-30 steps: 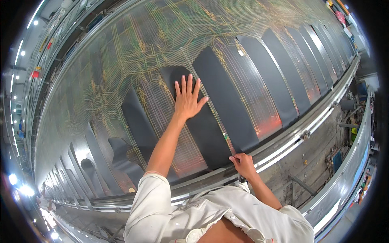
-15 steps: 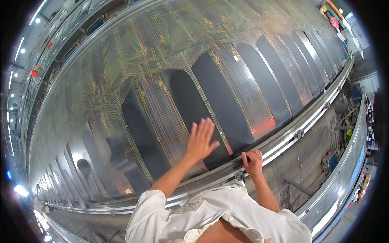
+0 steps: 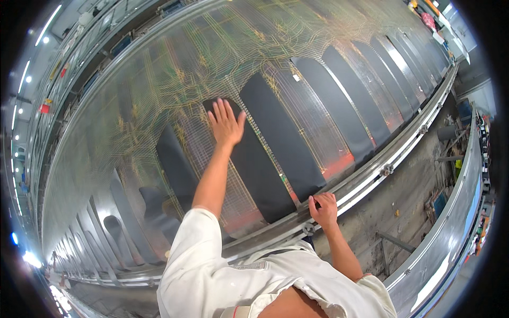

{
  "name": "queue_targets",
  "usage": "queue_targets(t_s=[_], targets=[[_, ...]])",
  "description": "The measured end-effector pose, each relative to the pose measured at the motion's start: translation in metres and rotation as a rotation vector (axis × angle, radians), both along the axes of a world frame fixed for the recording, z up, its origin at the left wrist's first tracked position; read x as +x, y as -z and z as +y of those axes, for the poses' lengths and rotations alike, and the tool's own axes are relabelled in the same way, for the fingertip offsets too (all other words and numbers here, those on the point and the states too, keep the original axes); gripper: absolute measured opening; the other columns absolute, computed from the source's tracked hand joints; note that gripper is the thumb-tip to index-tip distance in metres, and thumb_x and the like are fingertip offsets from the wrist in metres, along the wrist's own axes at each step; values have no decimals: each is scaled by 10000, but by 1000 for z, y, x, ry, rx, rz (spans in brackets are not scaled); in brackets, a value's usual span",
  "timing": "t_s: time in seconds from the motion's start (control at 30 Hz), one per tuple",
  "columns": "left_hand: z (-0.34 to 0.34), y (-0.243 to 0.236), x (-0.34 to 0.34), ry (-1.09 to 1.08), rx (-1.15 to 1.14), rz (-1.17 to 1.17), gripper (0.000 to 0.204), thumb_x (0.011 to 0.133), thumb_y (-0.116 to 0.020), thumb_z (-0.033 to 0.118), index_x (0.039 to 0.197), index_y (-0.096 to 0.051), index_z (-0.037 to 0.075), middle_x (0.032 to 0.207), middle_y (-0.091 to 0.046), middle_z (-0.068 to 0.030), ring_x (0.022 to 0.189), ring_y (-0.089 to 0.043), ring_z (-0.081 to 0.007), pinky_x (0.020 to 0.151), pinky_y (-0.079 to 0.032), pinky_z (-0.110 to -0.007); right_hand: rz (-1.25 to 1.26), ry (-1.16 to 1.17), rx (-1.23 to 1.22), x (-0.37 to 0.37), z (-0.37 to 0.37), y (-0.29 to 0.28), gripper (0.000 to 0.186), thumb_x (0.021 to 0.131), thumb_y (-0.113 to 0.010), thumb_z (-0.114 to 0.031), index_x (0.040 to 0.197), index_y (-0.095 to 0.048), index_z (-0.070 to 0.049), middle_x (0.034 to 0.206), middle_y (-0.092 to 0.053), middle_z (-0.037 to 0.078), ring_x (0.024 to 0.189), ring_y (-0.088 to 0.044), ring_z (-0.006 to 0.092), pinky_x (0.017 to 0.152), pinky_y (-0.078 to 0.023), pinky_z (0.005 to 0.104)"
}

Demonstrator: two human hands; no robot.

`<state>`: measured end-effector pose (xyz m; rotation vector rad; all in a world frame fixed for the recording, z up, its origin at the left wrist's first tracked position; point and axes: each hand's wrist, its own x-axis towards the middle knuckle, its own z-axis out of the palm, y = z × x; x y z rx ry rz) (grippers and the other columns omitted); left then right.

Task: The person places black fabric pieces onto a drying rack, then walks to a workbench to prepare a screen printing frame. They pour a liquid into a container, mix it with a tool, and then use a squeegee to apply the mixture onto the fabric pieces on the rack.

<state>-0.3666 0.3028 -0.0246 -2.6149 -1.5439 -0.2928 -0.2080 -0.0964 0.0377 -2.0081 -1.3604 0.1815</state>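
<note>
A long table (image 3: 132,63) is covered with a sheet bearing dense green, yellow and reddish lines. Dark grey round-ended fabric pieces (image 3: 281,132) lie side by side on it. My left hand (image 3: 227,126) is stretched forward with fingers spread, palm down at the rounded far end of one dark piece (image 3: 260,180). My right hand (image 3: 324,209) is at the near edge of the table, its fingers curled in by the metal rail (image 3: 366,193). Whatever it may hold is hidden.
Round knobs (image 3: 387,169) sit along the rail. To the right, beyond a gap with metal braces (image 3: 395,241), runs a second long metal-sided table (image 3: 440,249). A small white tag (image 3: 296,78) lies on the sheet. Farther back left stand more rails and a red object (image 3: 44,108).
My left hand has slid forward and left along the dark piece, from near its middle to its far end. My right hand stays at the table edge, its fingers curled.
</note>
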Motion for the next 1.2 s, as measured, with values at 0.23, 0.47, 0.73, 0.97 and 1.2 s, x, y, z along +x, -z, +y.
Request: queue_targets(t_s=[0.23,0.47,0.73,0.97,1.2], targets=[[-301,-29,-58,485,-291,-276,656,971,-582,407,1475,-427,16,1576,-300,-303,1440,-305,-495,1155,-237,-632,2,8,32,2,-7,20,247,924,-681,-181,736,-644,-25,668,-634,114,644,-605,327,651,-452,430],[-406,-102,-202,70,-847,-931,407,1032,-570,363,1241,-684,32,1149,-734,-130,1013,-697,-205,901,-529,-327,507,-179,-13,-66,6,-15,284,1000,-633,-263,940,-745,-9,794,-737,69,669,-608,92,619,-483,296],[-423,-131,-351,-364,-590,-1513,298,1045,-567,204,1178,-690,-33,1074,-748,-107,951,-698,-147,867,-540,-281,-89,-909,-392,-326,12,-10,466,994,-537,-513,1008,-780,-116,926,-746,174,847,-703,386,769,-562,433],[-399,-109,-486,-702,-565,-1563,381,1023,-615,274,1293,-633,6,1135,-703,-49,954,-639,-94,819,-513,-243,571,-630,-463,-422,6,-23,257,898,-755,-325,914,-765,-69,918,-763,124,858,-733,285,786,-567,390],[-283,-33,-534,-472,-612,-1294,431,996,-634,372,1184,-680,-13,957,-690,-69,846,-628,-210,765,-515,-365,513,-387,-353,-431,13,-52,314,902,-725,-370,870,-742,-59,892,-751,123,851,-723,291,799,-546,414]])
